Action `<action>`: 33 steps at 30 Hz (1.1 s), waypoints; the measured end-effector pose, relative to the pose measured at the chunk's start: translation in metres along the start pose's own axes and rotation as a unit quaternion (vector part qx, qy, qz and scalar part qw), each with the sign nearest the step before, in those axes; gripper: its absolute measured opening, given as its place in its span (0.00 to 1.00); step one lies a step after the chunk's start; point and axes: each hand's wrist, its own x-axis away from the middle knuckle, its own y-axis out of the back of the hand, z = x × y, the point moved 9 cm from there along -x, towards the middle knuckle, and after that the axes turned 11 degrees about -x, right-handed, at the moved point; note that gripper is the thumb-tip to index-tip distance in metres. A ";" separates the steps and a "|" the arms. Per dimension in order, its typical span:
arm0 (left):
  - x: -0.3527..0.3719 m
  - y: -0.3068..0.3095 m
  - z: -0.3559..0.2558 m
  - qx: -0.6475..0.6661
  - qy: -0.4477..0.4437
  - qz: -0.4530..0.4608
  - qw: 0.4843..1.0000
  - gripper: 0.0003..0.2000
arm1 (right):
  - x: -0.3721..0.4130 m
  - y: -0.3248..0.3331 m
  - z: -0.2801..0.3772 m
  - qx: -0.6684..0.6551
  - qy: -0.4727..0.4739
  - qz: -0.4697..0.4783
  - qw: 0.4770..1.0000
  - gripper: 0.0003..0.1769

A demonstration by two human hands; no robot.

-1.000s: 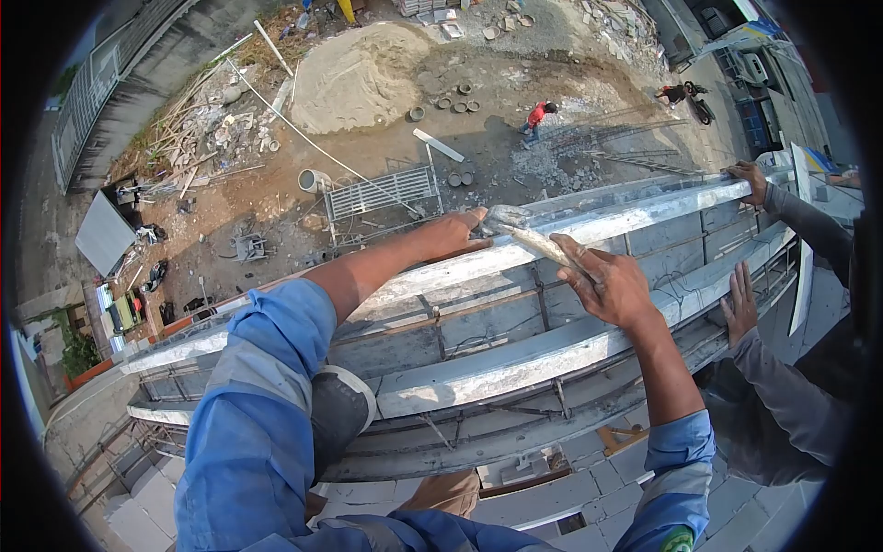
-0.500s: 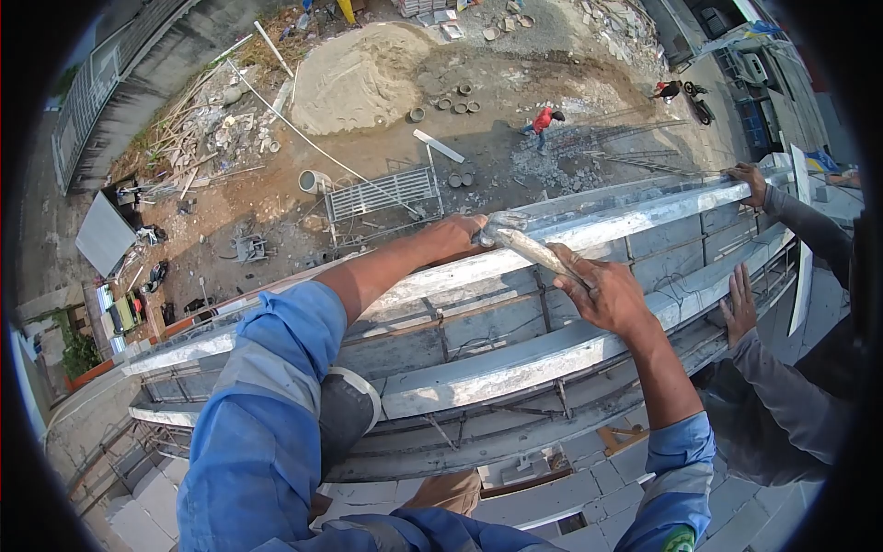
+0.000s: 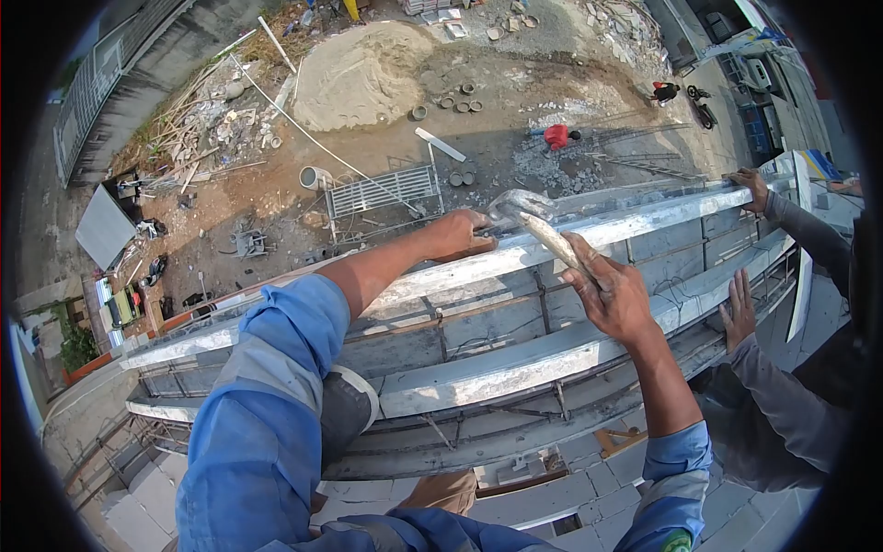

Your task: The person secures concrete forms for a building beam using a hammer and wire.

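Note:
My right hand (image 3: 613,293) is closed round the pale wooden handle of a hammer (image 3: 555,243). The hammer's metal head lies over the far edge of a long whitish beam (image 3: 432,284), just right of my left hand (image 3: 457,235). That left hand rests at the beam's top edge with its fingers curled; anything between them is too small or hidden to make out. Below the upper beam runs a second whitish beam (image 3: 497,379), with grey panels and thin rods between the two. My shoe (image 3: 349,409) is on the lower beam.
To the right, a co-worker's hand (image 3: 750,189) grips the upper beam while the other hand (image 3: 738,311) lies by the lower one. Far below, the ground holds a sand pile (image 3: 359,78), several buckets, a metal frame (image 3: 384,195) and a person in red (image 3: 557,137).
The hammer's head has risen a little off the beam and away from my left hand, its handle now tilted more steeply. Down below, the person in red has moved slightly right.

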 end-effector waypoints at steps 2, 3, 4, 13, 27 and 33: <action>0.000 0.004 -0.003 0.002 -0.055 -0.054 0.997 0.27 | -0.001 0.016 0.007 -0.047 0.022 -0.057 0.997 0.28; -0.001 0.001 0.002 0.004 -0.046 -0.052 0.998 0.28 | -0.004 0.020 0.011 -0.048 0.021 -0.057 0.997 0.28; 0.000 0.002 0.000 0.007 -0.038 -0.049 0.998 0.28 | -0.007 0.027 0.021 -0.042 0.042 -0.063 0.996 0.28; 0.012 0.011 -0.007 -0.034 0.075 0.048 0.995 0.31 | -0.010 -0.008 0.009 0.100 -0.105 0.120 0.982 0.27; 0.011 -0.005 0.006 -0.008 0.115 0.101 0.988 0.34 | -0.013 -0.016 0.011 0.121 -0.121 0.128 0.977 0.28; 0.003 -0.002 0.002 0.043 -0.022 -0.005 0.999 0.31 | -0.007 0.028 0.050 -0.060 0.067 -0.121 0.989 0.27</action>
